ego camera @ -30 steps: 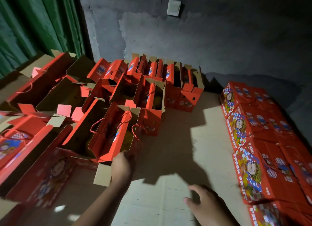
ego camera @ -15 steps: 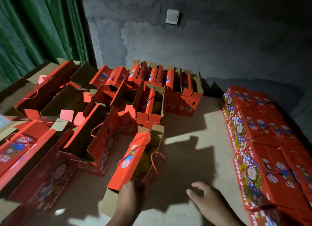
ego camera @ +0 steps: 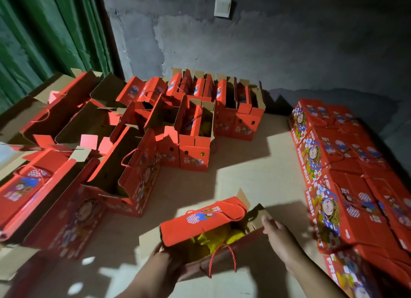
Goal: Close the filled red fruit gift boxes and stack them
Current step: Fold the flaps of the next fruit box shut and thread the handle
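Presently: 1 open red gift box (ego camera: 204, 228) on the worktop (ego camera: 255, 168), near edge, yellow fruit (ego camera: 213, 240) visible inside, 1 top flap half down, rope handle (ego camera: 222, 260) hanging loose. Left hand (ego camera: 164, 262) gripping near-left corner, apparently to steady. Right hand (ego camera: 278, 237) fingers extended, touching far-right end flap, likely to fold it. Closed boxes (ego camera: 347, 186) stacked right; open boxes (ego camera: 133, 142) waiting left.

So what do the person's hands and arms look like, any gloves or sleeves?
Both are bare: no gloves, sleeves, watch or rings show on the left hand or right hand. The forearms are uncovered down to the frame's bottom edge, partly in shadow.
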